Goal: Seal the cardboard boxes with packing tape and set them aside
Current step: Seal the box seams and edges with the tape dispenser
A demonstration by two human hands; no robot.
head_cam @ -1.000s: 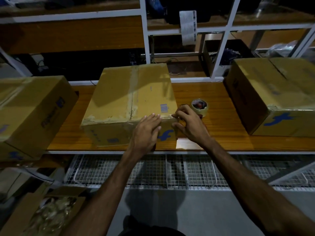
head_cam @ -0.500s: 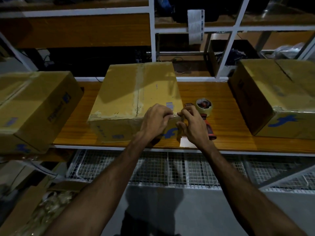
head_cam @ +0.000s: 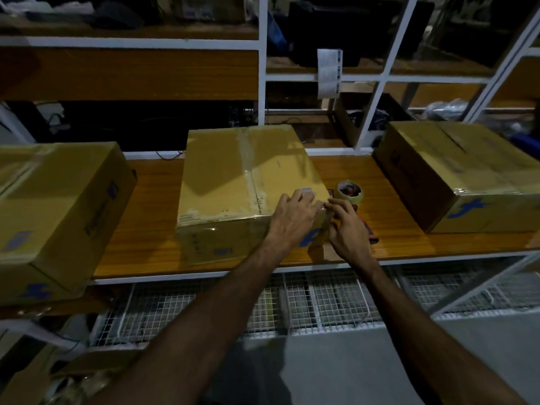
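Note:
The middle cardboard box (head_cam: 233,182) stands on the wooden shelf (head_cam: 152,229), with clear tape running along its top seam. My left hand (head_cam: 295,220) lies over the box's near right corner, fingers curled. My right hand (head_cam: 347,229) is right beside it. The fingertips of both hands meet on a glossy tape strip (head_cam: 322,204) at that corner and pinch it. Just right of the box, a tape dispenser (head_cam: 349,192) with its roll lies on the shelf, its red handle partly hidden behind my right hand.
A second box (head_cam: 58,206) sits at the left, overhanging the shelf's front edge. A third box (head_cam: 467,176) stands at the right. White rack uprights (head_cam: 371,112) rise behind. A wire-mesh shelf (head_cam: 321,299) lies below, and an open carton (head_cam: 43,381) sits on the floor at the left.
My left hand went from lying flat on the box to curling at the near right corner, where it meets my right hand. The view shifted slightly.

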